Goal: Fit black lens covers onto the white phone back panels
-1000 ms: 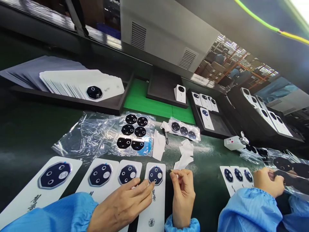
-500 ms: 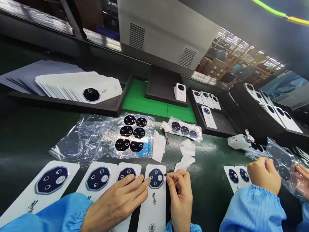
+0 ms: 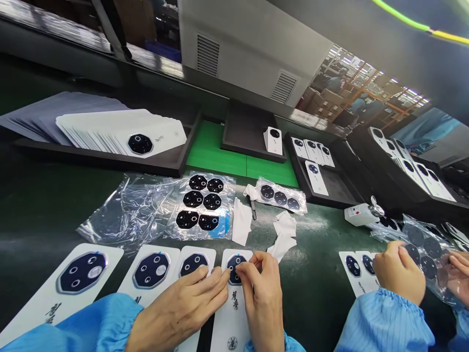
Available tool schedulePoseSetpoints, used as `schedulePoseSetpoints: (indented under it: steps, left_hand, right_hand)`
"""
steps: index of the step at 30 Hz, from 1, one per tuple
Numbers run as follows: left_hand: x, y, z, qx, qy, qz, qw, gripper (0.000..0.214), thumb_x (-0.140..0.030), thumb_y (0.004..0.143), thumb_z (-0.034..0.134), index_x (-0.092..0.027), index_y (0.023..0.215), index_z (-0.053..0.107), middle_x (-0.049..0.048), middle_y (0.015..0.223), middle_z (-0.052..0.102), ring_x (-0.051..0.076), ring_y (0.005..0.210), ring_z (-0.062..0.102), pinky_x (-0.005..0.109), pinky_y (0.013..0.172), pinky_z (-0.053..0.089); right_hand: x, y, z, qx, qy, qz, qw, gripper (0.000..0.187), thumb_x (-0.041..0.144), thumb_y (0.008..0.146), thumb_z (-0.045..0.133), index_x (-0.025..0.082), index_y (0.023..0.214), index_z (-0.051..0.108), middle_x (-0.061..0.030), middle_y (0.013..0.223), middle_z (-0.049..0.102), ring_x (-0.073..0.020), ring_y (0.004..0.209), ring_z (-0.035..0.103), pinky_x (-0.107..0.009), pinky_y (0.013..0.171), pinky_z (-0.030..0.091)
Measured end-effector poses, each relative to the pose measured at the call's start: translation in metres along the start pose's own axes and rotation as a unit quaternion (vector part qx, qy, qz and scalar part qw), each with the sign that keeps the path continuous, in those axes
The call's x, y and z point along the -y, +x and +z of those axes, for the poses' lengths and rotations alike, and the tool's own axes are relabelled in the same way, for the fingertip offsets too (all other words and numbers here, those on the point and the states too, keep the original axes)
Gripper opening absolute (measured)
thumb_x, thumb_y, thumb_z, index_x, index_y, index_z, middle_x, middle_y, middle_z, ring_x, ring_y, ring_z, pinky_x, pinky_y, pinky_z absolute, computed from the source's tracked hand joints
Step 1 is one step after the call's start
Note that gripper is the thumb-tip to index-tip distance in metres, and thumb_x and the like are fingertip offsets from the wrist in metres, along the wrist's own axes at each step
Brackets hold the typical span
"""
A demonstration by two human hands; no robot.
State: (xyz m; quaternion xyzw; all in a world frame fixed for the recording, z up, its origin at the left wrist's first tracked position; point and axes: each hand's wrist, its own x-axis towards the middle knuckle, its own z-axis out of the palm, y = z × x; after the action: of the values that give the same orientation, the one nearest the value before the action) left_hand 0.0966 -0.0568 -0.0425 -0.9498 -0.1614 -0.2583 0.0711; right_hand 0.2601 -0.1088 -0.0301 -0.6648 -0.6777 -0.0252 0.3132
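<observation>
Head: white panel (image 3: 233, 322) beneath hands (image 3: 183, 305) (image 3: 264, 298)

"What covers the arms?"
"Bright blue cloth. The left sleeve (image 3: 69, 326) is loose and creased, with a slight sheen."
"And the right sleeve (image 3: 291, 345)?"
"Same blue; only a strip shows."
"How do they end?"
"In gathered, puckered cuffs. Left hand (image 3: 179, 304) and right hand (image 3: 264, 293) are bare, fingers included."

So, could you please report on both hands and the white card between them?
Left fingers at the left edge of the white card. Right fingers pinched over its octagonal panel, any held piece unseen. Card lying flat. Right fingers partly hide panel.
</observation>
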Motion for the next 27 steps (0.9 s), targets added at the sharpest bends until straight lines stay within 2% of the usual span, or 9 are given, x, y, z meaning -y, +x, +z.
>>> schedulePoseSetpoints:
  steps: [4,7,10,14,17,22,27]
  left_hand:
    - [-0.0002,0.0005,-0.0011,0.010,0.017,0.001,1.000,0.043,0.002,0.092,0.023,-0.015,0.096,0.062,0.0039,0.102,0.070,0.016,0.096,0.058,0.033,0.089,0.036]
    - [0.0000,-0.0001,-0.0015,0.008,0.016,0.002,1.000,0.043,0.003,0.091,0.023,-0.015,0.095,0.062,0.0037,0.101,0.070,0.016,0.096,0.057,0.034,0.090,0.035]
    - [0.0002,-0.0008,-0.0010,0.008,0.008,0.003,1.000,0.038,0.001,0.091,0.027,-0.015,0.097,0.061,0.0039,0.103,0.069,0.016,0.097,0.057,0.034,0.092,0.034]
    - [0.0005,0.0000,-0.0005,0.006,0.011,0.004,1.000,0.032,-0.002,0.091,0.032,-0.016,0.093,0.061,0.0044,0.100,0.068,0.016,0.098,0.057,0.034,0.093,0.034]
    - [0.0004,0.0014,-0.0012,-0.018,0.002,-0.003,1.000,0.038,0.002,0.091,0.028,-0.016,0.089,0.061,0.0038,0.099,0.069,0.016,0.096,0.056,0.035,0.093,0.033]
    - [-0.0003,0.0024,-0.0033,-0.016,0.003,-0.003,1.000,0.047,0.003,0.093,0.020,-0.016,0.087,0.063,0.0035,0.096,0.070,0.015,0.095,0.056,0.035,0.091,0.033]
    - [0.0005,0.0037,-0.0040,-0.020,-0.006,-0.002,1.000,0.050,0.003,0.094,0.017,-0.015,0.085,0.063,0.0040,0.096,0.071,0.015,0.094,0.057,0.036,0.090,0.033]
  right_hand:
    - [0.0049,0.0016,0.0066,-0.015,-0.073,-0.034,0.997,0.026,0.009,0.092,0.039,0.019,0.078,0.059,-0.0054,0.082,0.053,-0.0180,0.075,0.049,-0.030,0.062,0.045]
    - [0.0045,0.0013,0.0091,-0.007,-0.059,-0.023,0.998,0.027,0.009,0.091,0.040,0.020,0.076,0.059,-0.0046,0.082,0.051,-0.0187,0.077,0.048,-0.031,0.063,0.044]
    - [0.0036,0.0004,0.0100,-0.031,-0.049,0.002,0.998,0.026,0.010,0.091,0.041,0.022,0.077,0.060,-0.0043,0.084,0.050,-0.0189,0.078,0.047,-0.032,0.065,0.043]
    - [0.0040,0.0006,0.0093,-0.036,-0.068,-0.026,0.997,0.027,0.007,0.090,0.041,0.020,0.076,0.060,-0.0041,0.080,0.049,-0.0186,0.077,0.046,-0.031,0.065,0.041]
    - [0.0046,0.0010,0.0073,-0.038,-0.074,-0.021,0.996,0.027,0.008,0.092,0.041,0.020,0.077,0.061,-0.0052,0.083,0.048,-0.0191,0.079,0.045,-0.031,0.066,0.041]
    - [0.0053,0.0012,0.0064,-0.022,-0.087,-0.049,0.995,0.027,0.008,0.092,0.041,0.020,0.077,0.061,-0.0040,0.080,0.050,-0.0180,0.077,0.044,-0.030,0.064,0.041]
    - [0.0041,0.0020,0.0037,-0.018,-0.094,-0.043,0.994,0.029,0.005,0.090,0.042,0.021,0.075,0.061,-0.0040,0.080,0.049,-0.0183,0.076,0.044,-0.030,0.063,0.040]
